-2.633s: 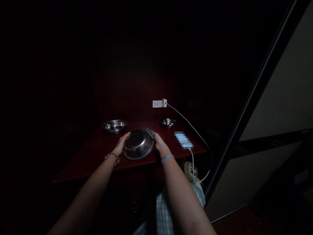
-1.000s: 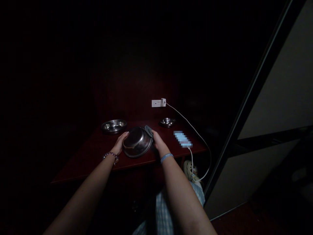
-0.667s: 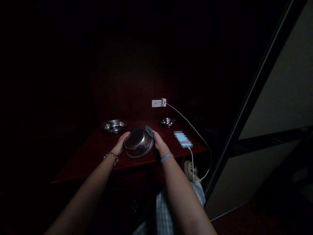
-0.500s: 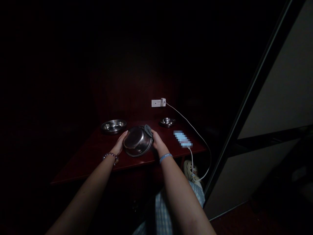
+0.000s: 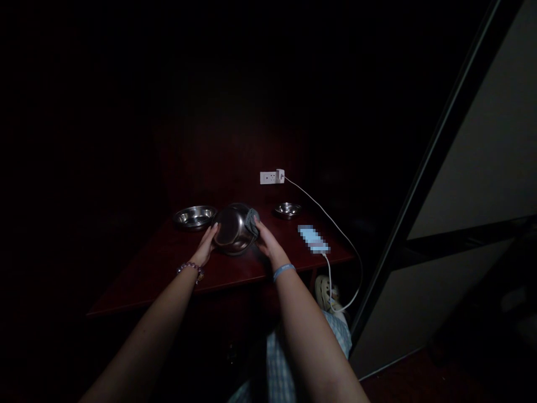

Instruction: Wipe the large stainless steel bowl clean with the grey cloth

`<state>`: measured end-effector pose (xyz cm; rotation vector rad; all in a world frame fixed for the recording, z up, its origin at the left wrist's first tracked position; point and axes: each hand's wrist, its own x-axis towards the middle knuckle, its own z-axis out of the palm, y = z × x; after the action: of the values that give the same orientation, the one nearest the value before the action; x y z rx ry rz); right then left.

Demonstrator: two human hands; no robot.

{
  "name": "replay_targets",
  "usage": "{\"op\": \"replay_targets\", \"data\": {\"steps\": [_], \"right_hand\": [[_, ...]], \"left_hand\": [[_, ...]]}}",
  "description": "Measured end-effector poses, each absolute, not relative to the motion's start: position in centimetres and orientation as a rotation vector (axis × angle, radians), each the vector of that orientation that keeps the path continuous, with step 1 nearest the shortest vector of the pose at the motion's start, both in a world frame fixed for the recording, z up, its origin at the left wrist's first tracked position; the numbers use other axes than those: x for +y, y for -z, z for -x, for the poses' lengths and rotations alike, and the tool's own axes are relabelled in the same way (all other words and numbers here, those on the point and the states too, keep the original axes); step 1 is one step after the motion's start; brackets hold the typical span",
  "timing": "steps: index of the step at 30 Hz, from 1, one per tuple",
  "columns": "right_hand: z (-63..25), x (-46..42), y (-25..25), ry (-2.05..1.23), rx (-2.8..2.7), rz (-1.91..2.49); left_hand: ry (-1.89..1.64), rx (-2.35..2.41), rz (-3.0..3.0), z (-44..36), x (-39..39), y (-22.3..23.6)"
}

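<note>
A shiny metal bowl (image 5: 230,229) is tipped over the table, its rounded underside turned towards me. My left hand (image 5: 205,245) grips it at the left, fingers against the metal. On the other side, my right hand (image 5: 267,240) pinches a dark grey cloth (image 5: 252,221) and presses it to the bowl's right wall. The bowl's inside is hidden from me. Just behind my left hand stands a wide metal dish (image 5: 195,216); a smaller metal bowl (image 5: 288,210) sits further right.
On the dark red table (image 5: 155,266) lies a blurred-out phone (image 5: 312,239), its white cable (image 5: 325,210) running to a plug in the wall socket (image 5: 267,177). Below the table's right end is a beige clog (image 5: 323,291). A pale panel (image 5: 470,184) slants up at the right.
The bowl has shifted slightly up and away from me and turned. The cloth has moved a little left along its wall with my right hand. My left hand keeps nearly the same place.
</note>
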<state>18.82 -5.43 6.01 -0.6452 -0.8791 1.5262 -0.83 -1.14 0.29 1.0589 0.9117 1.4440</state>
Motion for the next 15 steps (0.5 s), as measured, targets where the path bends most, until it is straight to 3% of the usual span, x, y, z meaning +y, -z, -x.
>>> {"op": "replay_targets", "data": {"steps": [15], "right_hand": [[-19.11, -4.95, -5.76, -1.548, -0.884, 0.719]], "left_hand": [[-1.577, 0.833, -1.030, 0.76, -0.98, -0.17]]}}
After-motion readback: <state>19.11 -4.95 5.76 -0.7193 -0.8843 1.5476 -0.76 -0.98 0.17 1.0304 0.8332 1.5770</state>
